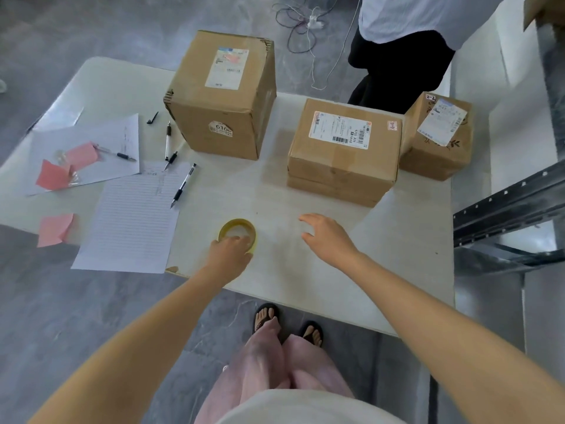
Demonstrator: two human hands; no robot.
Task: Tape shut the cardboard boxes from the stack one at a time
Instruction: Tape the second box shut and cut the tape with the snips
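Gripping the near rim of the yellow tape roll (238, 232), the left hand (228, 254) pins it flat on the white table (305, 270); the right hand (327, 237) hovers beside it, fingers spread, holding nothing. Beyond stand the tall cardboard box (221, 96), the stacked box (342, 148), then the small box (437, 136). Lined paper (131, 221) and pens (183, 185) lie left.

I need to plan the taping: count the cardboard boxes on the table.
4. A tall box stands at the back centre; a flat box sits stacked on another right of it; a small box is at the far right. More may lie out of view.
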